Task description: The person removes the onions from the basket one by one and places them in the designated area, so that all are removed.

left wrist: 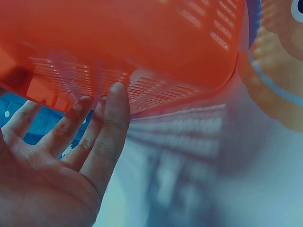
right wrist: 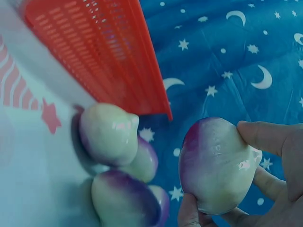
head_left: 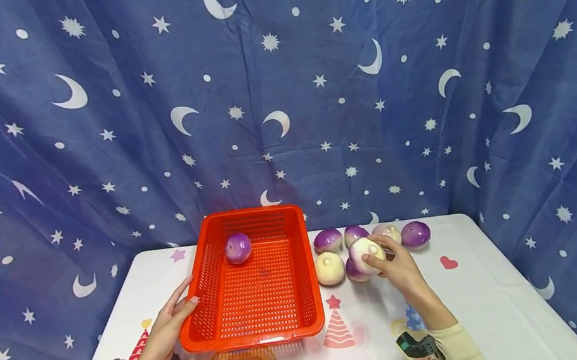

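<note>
My right hand point(head_left: 401, 266) pinches a white-and-purple turnip point(head_left: 367, 255) between thumb and fingers. In the right wrist view this held turnip point(right wrist: 218, 165) is raised beside the others. Directly under it in the head view, part of a purple turnip point(head_left: 357, 272) shows. At the left side of a red slotted plastic basket point(head_left: 319, 303), my left hand point(head_left: 165, 333) has its fingers extended against the wall. The left wrist view shows those fingertips point(left wrist: 118, 92) at the outer slots. One purple turnip point(head_left: 238, 248) lies inside the basket, toward its back left.
Right of the basket, a white turnip point(head_left: 330, 268) and several purple-tinged ones, such as the rightmost turnip point(head_left: 416, 235), sit on the table. The white tablecloth point(head_left: 495, 298) carries cartoon prints. A blue star-and-moon curtain point(head_left: 310, 105) hangs behind the table.
</note>
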The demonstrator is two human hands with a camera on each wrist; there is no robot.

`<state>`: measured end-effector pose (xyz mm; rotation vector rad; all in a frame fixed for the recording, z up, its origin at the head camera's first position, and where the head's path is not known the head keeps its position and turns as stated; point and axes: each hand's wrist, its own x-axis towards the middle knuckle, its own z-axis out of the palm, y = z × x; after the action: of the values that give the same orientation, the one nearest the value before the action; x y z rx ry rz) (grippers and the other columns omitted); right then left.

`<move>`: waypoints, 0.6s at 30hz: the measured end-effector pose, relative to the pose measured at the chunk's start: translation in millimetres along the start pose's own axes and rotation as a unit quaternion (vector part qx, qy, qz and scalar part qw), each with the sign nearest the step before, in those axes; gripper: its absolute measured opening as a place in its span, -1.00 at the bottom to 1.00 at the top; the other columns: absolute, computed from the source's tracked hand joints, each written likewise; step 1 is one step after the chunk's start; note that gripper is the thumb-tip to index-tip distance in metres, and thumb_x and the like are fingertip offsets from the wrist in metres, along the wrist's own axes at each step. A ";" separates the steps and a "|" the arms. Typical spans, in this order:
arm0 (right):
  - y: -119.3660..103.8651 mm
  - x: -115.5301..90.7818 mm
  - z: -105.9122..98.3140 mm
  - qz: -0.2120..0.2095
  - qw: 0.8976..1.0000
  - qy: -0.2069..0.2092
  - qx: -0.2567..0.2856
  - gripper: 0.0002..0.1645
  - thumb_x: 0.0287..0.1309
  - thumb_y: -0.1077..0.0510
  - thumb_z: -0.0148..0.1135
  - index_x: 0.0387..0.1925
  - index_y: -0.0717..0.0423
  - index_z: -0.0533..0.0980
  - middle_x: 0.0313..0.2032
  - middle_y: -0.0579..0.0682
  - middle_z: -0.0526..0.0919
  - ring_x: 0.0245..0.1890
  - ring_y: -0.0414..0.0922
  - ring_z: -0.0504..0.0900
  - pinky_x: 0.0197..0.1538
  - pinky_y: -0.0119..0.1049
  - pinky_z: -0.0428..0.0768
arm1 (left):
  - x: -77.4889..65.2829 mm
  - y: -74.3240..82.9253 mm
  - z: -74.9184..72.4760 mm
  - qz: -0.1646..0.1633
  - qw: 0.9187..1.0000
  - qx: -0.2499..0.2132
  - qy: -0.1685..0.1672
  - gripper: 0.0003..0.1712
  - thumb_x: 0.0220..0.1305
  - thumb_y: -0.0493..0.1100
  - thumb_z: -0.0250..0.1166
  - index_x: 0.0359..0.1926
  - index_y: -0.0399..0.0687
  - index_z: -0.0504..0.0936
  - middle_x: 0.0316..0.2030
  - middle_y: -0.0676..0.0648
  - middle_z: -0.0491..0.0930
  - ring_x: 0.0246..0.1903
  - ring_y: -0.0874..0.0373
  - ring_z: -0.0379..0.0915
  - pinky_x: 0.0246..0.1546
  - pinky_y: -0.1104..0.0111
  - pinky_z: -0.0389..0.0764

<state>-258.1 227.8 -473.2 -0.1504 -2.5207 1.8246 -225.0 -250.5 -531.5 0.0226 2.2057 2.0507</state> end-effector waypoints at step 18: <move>26.8 -0.1 -35.3 0.017 0.999 0.026 -0.012 -0.31 0.22 0.06 0.33 0.34 0.02 0.33 0.31 0.16 0.33 -0.16 -0.21 0.47 -0.28 -0.43 0.58 | 0.0 1.8 0.3 -0.005 1.000 0.009 0.002 -0.26 0.46 0.05 0.10 0.55 0.28 0.01 0.38 -0.34 0.27 0.02 0.20 0.57 -0.04 0.35 0.66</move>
<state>-253.6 269.5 -487.6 -0.2411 -2.5218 1.7772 -225.1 -250.0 -529.7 0.0096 2.2235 2.0276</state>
